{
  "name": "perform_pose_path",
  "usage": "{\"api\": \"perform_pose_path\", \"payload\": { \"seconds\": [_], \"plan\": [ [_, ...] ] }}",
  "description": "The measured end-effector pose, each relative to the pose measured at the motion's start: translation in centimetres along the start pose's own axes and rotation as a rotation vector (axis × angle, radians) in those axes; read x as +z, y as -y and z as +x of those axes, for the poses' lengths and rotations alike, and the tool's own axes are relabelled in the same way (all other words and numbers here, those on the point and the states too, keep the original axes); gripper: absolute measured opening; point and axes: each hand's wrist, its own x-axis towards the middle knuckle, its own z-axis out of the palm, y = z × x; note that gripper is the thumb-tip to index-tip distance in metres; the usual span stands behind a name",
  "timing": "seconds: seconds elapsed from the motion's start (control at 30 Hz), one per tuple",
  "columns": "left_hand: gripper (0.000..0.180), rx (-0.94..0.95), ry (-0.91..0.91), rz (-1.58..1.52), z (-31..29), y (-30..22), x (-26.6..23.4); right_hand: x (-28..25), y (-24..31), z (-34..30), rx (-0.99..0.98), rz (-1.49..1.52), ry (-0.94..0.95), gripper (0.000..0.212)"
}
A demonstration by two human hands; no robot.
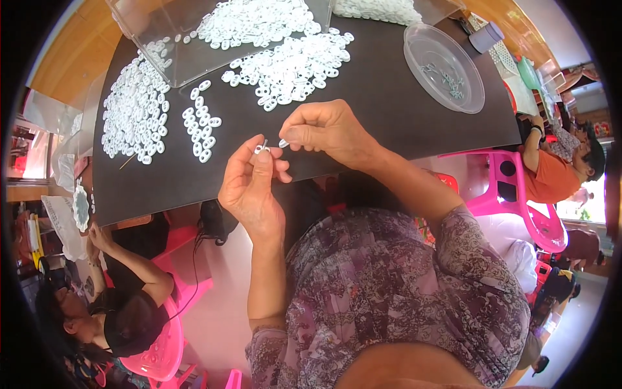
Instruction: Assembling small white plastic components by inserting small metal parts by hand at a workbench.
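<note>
Left hand point(254, 188), right hand point(332, 133), mid-frame: fingers pinching half-hidden white pieces point(261, 150); clear bin point(173, 80) cropped up top; dark table point(382, 84), pink chair point(163, 353) lower left.

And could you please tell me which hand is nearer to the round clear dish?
Right: the right hand is below and left of the round clear dish in the picture; the left hand is farther left and lower.

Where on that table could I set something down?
The tabletop is bare between the middle white heap and the round dish, and between dish and near edge. Its left side is crowded with another heap and a small cluster.
</note>
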Motion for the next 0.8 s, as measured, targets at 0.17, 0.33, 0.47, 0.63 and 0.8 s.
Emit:
{"api": "perform_pose_path", "payload": {
  "seconds": [0.17,0.33,0.47,0.63,0.8],
  "plan": [
    [0.02,-0.024,0.02,-0.015,-0.3,0.3,0.3,0.2,0.1,-0.3,0.027,0.053,-0.038,0.015],
    [0.02,-0.085,0.027,-0.035,-0.5,0.5,0.7,0.7,-0.3,-0.7,0.019,0.054,-0.097,0.015],
    [0.021,-0.062,0.009,-0.017,-0.6,0.8,0.8,1.7,-1.2,-1.1,-0.029,-0.019,-0.202,0.015],
    [0.021,-0.025,-0.031,-0.045,-0.6,1.3,0.7,2.4,-1.3,-1.7,-0.074,-0.008,-0.186,0.013],
    [0.02,0.016,-0.016,-0.095,-0.5,1.4,0.4,2.3,-1.3,-1.9,-0.478,-0.595,-0.165,0.013]
  ]
}}
